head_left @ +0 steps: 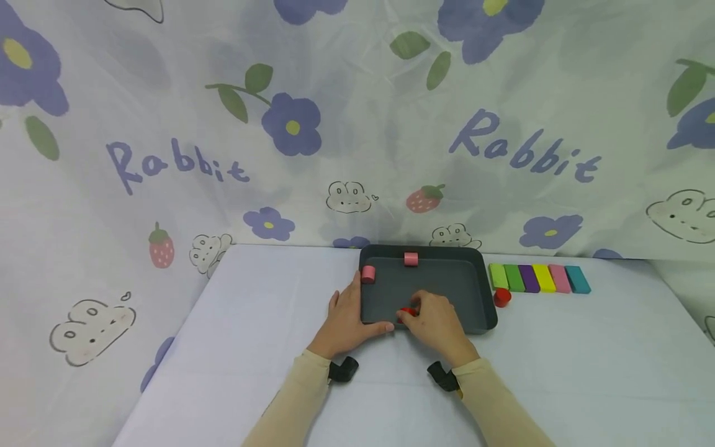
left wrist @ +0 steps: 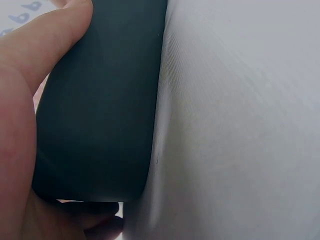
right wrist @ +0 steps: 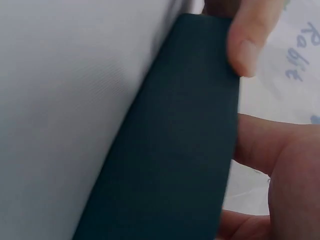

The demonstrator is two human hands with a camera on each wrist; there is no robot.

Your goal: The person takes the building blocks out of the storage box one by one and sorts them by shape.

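Note:
A dark grey tray (head_left: 452, 282) lies on the white table. My left hand (head_left: 347, 320) rests against its front left corner, fingers straight along the left side and thumb along the front edge. In the left wrist view the tray's outer wall (left wrist: 100, 110) fills the space beside that hand. My right hand (head_left: 438, 320) reaches over the front rim and pinches a red cylinder (head_left: 408, 311) inside the tray; the fingers partly hide it. Two pink cylinders are in the tray, one pink cylinder (head_left: 368, 274) by the left wall and another pink cylinder (head_left: 411, 259) at the back.
Right of the tray stands another red cylinder (head_left: 502, 297). Behind it several coloured blocks lie in a row, from a light green block (head_left: 499, 276) to a teal block (head_left: 578, 280). A patterned curtain (head_left: 357, 124) hangs along the table's back edge.

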